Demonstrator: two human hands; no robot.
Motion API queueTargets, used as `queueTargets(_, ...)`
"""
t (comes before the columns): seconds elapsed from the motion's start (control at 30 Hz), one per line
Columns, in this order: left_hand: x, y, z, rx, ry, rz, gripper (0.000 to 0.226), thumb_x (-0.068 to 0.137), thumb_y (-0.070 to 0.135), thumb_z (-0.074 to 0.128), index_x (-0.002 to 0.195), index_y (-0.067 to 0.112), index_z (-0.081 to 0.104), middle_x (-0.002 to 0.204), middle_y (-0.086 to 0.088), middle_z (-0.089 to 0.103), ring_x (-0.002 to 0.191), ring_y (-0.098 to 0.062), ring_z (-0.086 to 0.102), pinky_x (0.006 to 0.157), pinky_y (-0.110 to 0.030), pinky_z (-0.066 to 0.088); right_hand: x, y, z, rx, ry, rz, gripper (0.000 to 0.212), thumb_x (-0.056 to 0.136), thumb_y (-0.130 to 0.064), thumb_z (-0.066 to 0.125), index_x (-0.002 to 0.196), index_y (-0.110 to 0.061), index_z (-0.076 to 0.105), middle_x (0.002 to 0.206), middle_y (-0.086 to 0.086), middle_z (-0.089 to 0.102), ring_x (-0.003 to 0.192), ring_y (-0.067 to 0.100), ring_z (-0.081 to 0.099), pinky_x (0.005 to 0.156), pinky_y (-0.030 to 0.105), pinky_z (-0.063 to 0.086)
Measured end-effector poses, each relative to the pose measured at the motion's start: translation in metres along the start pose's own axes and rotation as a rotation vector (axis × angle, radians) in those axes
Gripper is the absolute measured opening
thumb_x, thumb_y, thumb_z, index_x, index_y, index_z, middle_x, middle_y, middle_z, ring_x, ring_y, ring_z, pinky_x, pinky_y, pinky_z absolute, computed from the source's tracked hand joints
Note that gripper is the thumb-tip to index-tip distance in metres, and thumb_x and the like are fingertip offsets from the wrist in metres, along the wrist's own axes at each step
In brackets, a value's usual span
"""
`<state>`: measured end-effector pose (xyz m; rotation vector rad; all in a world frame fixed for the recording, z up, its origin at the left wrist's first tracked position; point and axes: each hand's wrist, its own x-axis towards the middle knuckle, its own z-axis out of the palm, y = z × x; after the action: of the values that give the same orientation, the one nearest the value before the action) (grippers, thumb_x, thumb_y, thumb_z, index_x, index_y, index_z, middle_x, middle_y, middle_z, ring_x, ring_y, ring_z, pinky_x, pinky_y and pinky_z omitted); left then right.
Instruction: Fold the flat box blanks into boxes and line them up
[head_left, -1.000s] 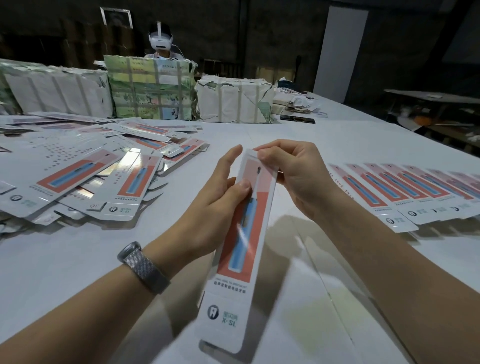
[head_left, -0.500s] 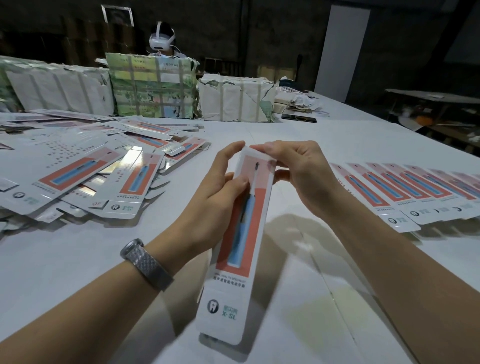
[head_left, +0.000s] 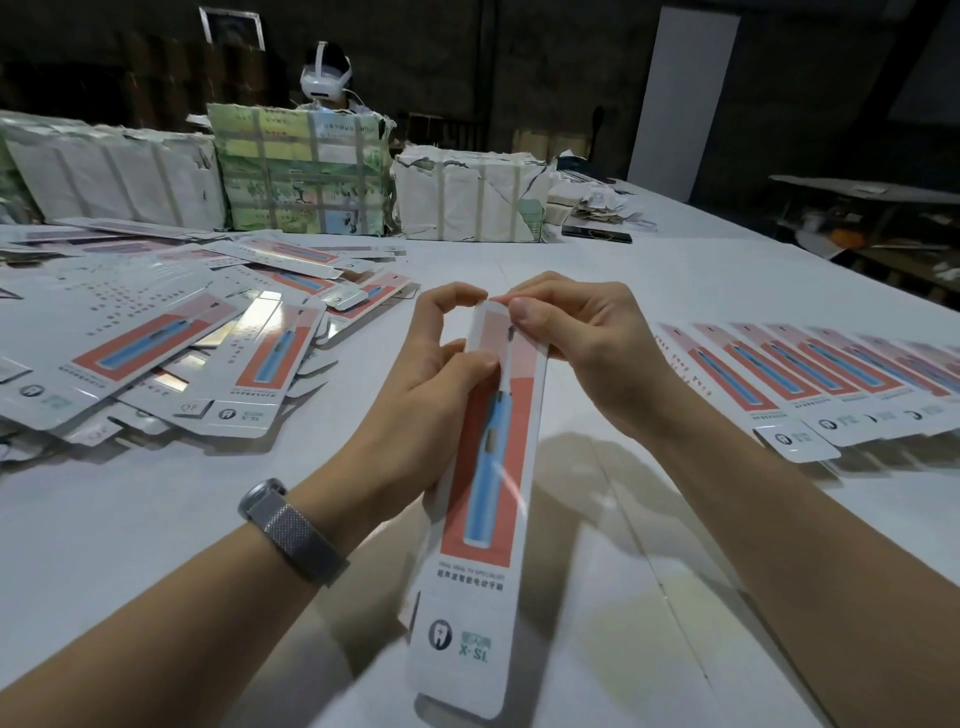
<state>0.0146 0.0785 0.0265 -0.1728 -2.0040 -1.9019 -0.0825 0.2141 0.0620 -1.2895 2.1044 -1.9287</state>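
I hold one long white box (head_left: 483, 499) with a red panel and a blue toothbrush picture above the table, its far end up. My left hand (head_left: 421, 384) grips the box's left side near the top, thumb on its face. At that top end my right hand (head_left: 576, 338) pinches the end flap with fingertips. A loose pile of flat blanks (head_left: 171, 338) lies to the left. A row of folded boxes (head_left: 810, 379) lies side by side on the right.
The white table (head_left: 649, 597) stretches ahead. Wrapped paper bundles (head_left: 301, 171) stand along its far side, with a person in a headset behind them. A dark phone (head_left: 597, 235) and paper scraps lie at the far right. A bench stands off the right edge.
The box has tipped slightly and my right fingers have shifted onto its top end flap. My left forefinger has lifted into a curl above the box's edge.
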Motion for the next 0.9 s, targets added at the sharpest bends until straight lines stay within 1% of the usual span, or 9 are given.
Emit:
queueTargets(0.07, 0.002, -0.001, 0.000, -0.023, 0.029, 0.024, 0.029, 0.089, 0.031, 0.049, 0.111, 0.049, 0.046, 0.076, 0.008, 0.068, 0.067, -0.019, 0.069, 0.067, -0.044, 0.063, 0.000, 0.001, 0.005, 0.014, 0.017, 0.039, 0.018, 0.100, -0.009, 0.054, 0.098, -0.008, 0.072, 0.091, 0.009, 0.069, 0.080, 0.032, 0.064, 0.079, 0.052, 0.054)
queueTargets(0.17, 0.005, -0.004, 0.001, -0.019, 0.095, 0.077, 0.031, 0.088, 0.030, 0.050, 0.113, 0.048, 0.045, 0.079, 0.006, 0.068, 0.069, -0.015, 0.068, 0.064, -0.033, 0.058, -0.002, 0.005, 0.014, 0.081, 0.078, 0.071, 0.015, 0.099, -0.012, 0.056, 0.100, -0.013, 0.071, 0.084, 0.001, 0.071, 0.076, 0.013, 0.065, 0.074, 0.032, 0.057)
queueTargets(0.3, 0.005, -0.005, 0.001, 0.043, 0.084, 0.085, 0.032, 0.089, 0.032, 0.049, 0.112, 0.053, 0.044, 0.088, -0.003, 0.067, 0.072, -0.014, 0.069, 0.065, -0.029, 0.057, -0.002, 0.007, 0.016, 0.141, 0.136, 0.067, 0.015, 0.097, -0.009, 0.058, 0.092, -0.010, 0.073, 0.078, 0.001, 0.071, 0.072, 0.014, 0.064, 0.071, 0.027, 0.056)
queueTargets(0.37, 0.005, -0.005, 0.000, 0.038, 0.089, 0.073, 0.032, 0.089, 0.031, 0.050, 0.113, 0.051, 0.044, 0.089, -0.005, 0.067, 0.072, -0.013, 0.068, 0.064, -0.027, 0.055, -0.003, 0.006, 0.018, 0.148, 0.127, 0.092, 0.015, 0.098, -0.012, 0.058, 0.098, -0.010, 0.072, 0.081, 0.001, 0.072, 0.073, 0.013, 0.065, 0.071, 0.026, 0.057)
queueTargets(0.5, 0.006, -0.001, -0.002, 0.004, 0.154, 0.103, 0.032, 0.103, 0.022, 0.050, 0.126, 0.042, 0.042, 0.105, -0.015, 0.068, 0.081, -0.020, 0.071, 0.068, -0.034, 0.060, -0.005, 0.008, 0.025, -0.179, 0.205, 0.051, 0.031, 0.098, -0.031, 0.059, 0.129, -0.024, 0.060, 0.113, 0.000, 0.060, 0.097, 0.016, 0.063, 0.084, 0.032, 0.057)
queueTargets(0.63, 0.008, 0.004, -0.005, -0.099, 0.140, 0.118, 0.032, 0.108, 0.019, 0.042, 0.132, 0.040, 0.040, 0.106, -0.003, 0.072, 0.089, -0.014, 0.073, 0.070, -0.029, 0.059, -0.008, 0.000, 0.028, -0.459, 0.165, -0.090, 0.065, 0.091, -0.051, 0.059, 0.146, -0.020, 0.047, 0.116, -0.007, 0.048, 0.099, 0.006, 0.054, 0.080, 0.017, 0.049)
queueTargets(0.7, 0.009, 0.005, -0.009, -0.209, 0.036, 0.053, 0.035, 0.110, 0.024, 0.035, 0.139, 0.043, 0.041, 0.119, 0.006, 0.072, 0.106, -0.011, 0.070, 0.081, -0.028, 0.059, -0.007, -0.004, 0.028, -0.461, 0.101, 0.036, 0.086, 0.083, -0.066, 0.055, 0.153, -0.022, 0.034, 0.119, -0.011, 0.047, 0.104, 0.004, 0.053, 0.080, 0.014, 0.045)
queueTargets(0.8, 0.008, 0.001, -0.012, -0.229, -0.134, -0.023, 0.046, 0.106, 0.044, 0.035, 0.151, 0.052, 0.029, 0.153, 0.016, 0.047, 0.141, -0.007, 0.044, 0.111, -0.037, 0.044, -0.002, -0.006, 0.017, -0.413, 0.029, 0.211, 0.093, 0.078, -0.063, 0.064, 0.155, -0.026, 0.027, 0.132, -0.008, 0.054, 0.111, 0.013, 0.060, 0.089, 0.030, 0.052)
queueTargets(0.9, 0.008, -0.001, -0.010, -0.009, -0.021, -0.078, 0.053, 0.105, 0.037, 0.049, 0.151, 0.053, 0.029, 0.152, 0.028, 0.034, 0.144, 0.005, 0.032, 0.119, -0.036, 0.031, 0.008, -0.001, -0.009, -0.566, 0.044, 0.328, 0.083, 0.081, -0.047, 0.068, 0.154, -0.033, 0.029, 0.138, 0.000, 0.055, 0.114, 0.020, 0.059, 0.090, 0.031, 0.045)
